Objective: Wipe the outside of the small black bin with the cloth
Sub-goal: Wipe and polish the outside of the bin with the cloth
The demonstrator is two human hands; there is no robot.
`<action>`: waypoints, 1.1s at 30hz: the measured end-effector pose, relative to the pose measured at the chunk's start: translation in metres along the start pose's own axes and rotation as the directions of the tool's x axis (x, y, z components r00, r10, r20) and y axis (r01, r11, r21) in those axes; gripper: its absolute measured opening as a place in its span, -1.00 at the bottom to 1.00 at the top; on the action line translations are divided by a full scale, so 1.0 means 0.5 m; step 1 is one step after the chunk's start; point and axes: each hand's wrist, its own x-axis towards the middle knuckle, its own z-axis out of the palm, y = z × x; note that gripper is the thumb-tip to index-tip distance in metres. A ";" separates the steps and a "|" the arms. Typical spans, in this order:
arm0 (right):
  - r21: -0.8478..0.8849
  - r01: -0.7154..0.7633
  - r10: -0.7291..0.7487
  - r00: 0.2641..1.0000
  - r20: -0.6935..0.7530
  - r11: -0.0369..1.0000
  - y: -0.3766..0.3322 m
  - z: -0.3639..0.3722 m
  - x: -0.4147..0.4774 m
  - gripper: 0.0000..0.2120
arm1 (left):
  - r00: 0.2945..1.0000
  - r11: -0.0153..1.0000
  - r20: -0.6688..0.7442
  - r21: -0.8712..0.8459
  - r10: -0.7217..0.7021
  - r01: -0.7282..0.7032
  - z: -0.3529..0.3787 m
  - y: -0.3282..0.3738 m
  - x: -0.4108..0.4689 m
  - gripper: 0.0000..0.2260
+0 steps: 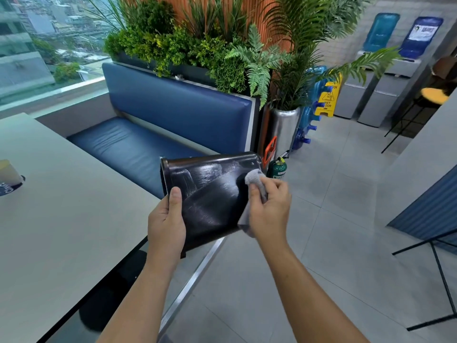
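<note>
The small black bin [210,196] is held in the air, tipped on its side, in the middle of the head view. Its glossy wall faces me and shows pale wet streaks. My left hand [167,222] grips the bin's near left edge, thumb on the outer wall. My right hand [269,209] holds a grey cloth [254,178] bunched in its fingers and presses it against the bin's right side. Part of the cloth hangs below the hand. The bin's inside is hidden.
A grey table [57,219] stands to the left with a cup [8,175] on it. A blue bench [138,147] lies beyond the bin, planters above it. A green extinguisher [278,168], yellow wet-floor sign [327,100] and black stool legs [435,256] stand on the tiled floor.
</note>
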 end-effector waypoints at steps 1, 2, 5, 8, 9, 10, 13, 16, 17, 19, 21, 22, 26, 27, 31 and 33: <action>0.009 -0.080 0.079 0.996 0.043 0.997 0.011 -0.005 0.015 -0.76 | 1.000 1.000 0.020 -0.012 -0.001 0.001 0.004 0.007 -0.003 -0.64; 0.007 -0.129 0.128 0.988 0.092 0.992 0.022 -0.009 0.026 -0.78 | 0.999 1.000 0.041 -0.004 0.009 -0.009 0.007 0.012 -0.006 -0.65; 0.014 -0.204 0.199 0.965 0.168 0.979 0.039 -0.016 0.032 -0.85 | 0.994 0.999 0.100 0.017 0.030 -0.032 0.014 0.013 -0.011 -0.69; 0.126 -0.280 0.255 0.949 0.185 0.952 0.043 -0.026 0.025 -0.86 | 0.987 1.000 0.159 0.018 -0.019 0.016 0.014 0.007 -0.001 -0.75; 0.157 -0.302 0.270 0.943 0.192 0.940 0.045 -0.029 0.024 -0.84 | 0.982 0.999 0.183 0.019 -0.047 0.044 0.012 0.003 0.007 -0.73; 0.188 -0.323 0.286 0.938 0.197 0.928 0.048 -0.030 0.023 -0.81 | 0.974 0.998 0.216 0.025 -0.069 0.065 0.009 0.000 0.015 -0.65; 0.254 -0.377 0.334 0.922 0.195 0.891 0.062 -0.026 0.017 -0.75 | 0.922 0.990 0.360 0.054 -0.138 0.128 -0.009 0.000 0.039 -0.22; 0.274 -0.411 0.357 0.906 0.227 0.869 0.077 -0.016 0.001 -0.75 | 0.871 0.948 0.382 0.052 -0.311 0.315 -0.013 0.038 0.060 -0.20; 0.276 -0.424 0.364 0.899 0.245 0.862 0.080 -0.011 -0.005 -0.77 | 0.857 0.927 0.366 0.043 -0.362 0.373 -0.009 0.054 0.064 -0.21; 0.282 -0.440 0.368 0.889 0.274 0.853 0.085 -0.002 -0.018 -0.82 | 0.841 0.896 0.342 0.002 -0.419 0.445 -0.004 0.068 0.076 -0.30; 0.292 -0.450 0.370 0.883 0.290 0.844 0.087 0.004 -0.026 -0.84 | 0.851 0.898 0.332 -0.025 -0.407 0.439 -0.002 0.076 0.082 -0.44; 0.295 -0.454 0.371 0.880 0.297 0.841 0.089 0.005 -0.029 -0.84 | 0.857 0.906 0.339 -0.031 -0.387 0.422 -0.004 0.077 0.086 -0.45; 0.303 -0.451 0.361 0.880 0.309 0.839 0.095 0.002 -0.038 -0.85 | 0.847 0.908 0.373 -0.029 -0.378 0.418 -0.012 0.079 0.097 -0.49; 0.306 -0.447 0.356 0.881 0.312 0.840 0.095 0.000 -0.040 -0.85 | 0.847 0.899 0.355 -0.033 -0.397 0.436 -0.014 0.086 0.099 -0.51; 0.297 -0.436 0.340 0.883 0.324 0.850 0.097 -0.011 -0.037 -0.85 | 0.796 0.842 0.354 -0.041 -0.491 0.538 -0.037 0.091 0.109 -0.56; 0.282 -0.417 0.319 0.886 0.336 0.864 0.095 -0.018 -0.036 -0.85 | 0.785 0.826 0.344 -0.044 -0.516 0.562 -0.044 0.087 0.108 -0.58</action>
